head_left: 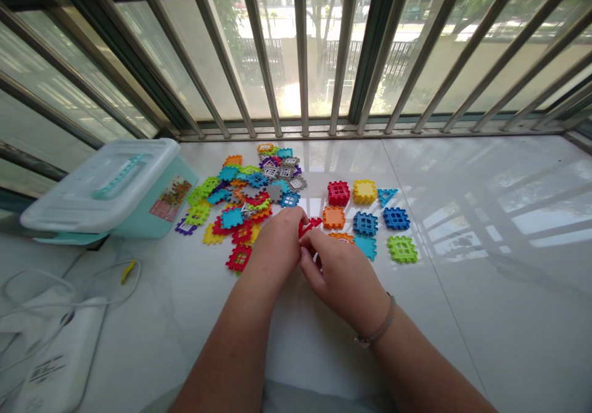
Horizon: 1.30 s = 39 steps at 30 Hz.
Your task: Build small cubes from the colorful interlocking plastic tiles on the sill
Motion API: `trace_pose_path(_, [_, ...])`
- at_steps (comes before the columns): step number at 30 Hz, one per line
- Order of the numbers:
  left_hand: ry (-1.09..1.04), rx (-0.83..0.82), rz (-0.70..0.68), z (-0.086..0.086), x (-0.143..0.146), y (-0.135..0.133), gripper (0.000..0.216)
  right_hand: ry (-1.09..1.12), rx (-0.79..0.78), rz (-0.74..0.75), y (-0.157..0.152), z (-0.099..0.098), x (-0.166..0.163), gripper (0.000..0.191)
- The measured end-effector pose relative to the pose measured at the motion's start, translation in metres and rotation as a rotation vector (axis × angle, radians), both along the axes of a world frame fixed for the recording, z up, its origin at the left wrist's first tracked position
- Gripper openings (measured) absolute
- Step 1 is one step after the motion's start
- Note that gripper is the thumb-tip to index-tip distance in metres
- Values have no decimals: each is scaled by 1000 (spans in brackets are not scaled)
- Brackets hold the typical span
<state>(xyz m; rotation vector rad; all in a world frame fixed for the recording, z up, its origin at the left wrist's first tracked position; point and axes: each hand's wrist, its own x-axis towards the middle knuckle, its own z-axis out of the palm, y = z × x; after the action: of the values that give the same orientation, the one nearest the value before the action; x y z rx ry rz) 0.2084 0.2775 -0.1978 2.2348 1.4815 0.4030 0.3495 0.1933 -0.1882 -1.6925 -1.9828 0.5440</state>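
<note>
Because the left hand [277,246] and right hand [340,274] pinch the red tile [311,224] at frame centre by fingertips only, it might slip and knock the laid-out tiles [365,223] just right.

Most of the red piece [311,224] behind the hands [277,249]; power strip [55,363] partly past the lower-left edge.

Lidded box [106,191] sits far left on the window ledge [485,246], with the barred window [300,49] behind everything. Loose tile pile [245,194] is just right of the box, and the tile rows [365,212] lie right of the pile. Left hand [277,246] and right hand [340,277] meet in front, between pile and rows, both on one small tile [311,224]. Power strip [60,351] is near left, before the box.
</note>
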Motion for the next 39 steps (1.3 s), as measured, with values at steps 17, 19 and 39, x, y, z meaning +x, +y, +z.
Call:
trace_pose_path(17, [41,-46,-18,2,3,0,15,-38,-36,0,-1,5,-1,10])
trace_pose_path(19, [57,-34,-23,0,3,1,15,-46,-31,0,-1,5,-1,10])
trace_pose_path(39, [74,-58,-56,-1,2,3,12,-89,-50,8,0,6,-2,10])
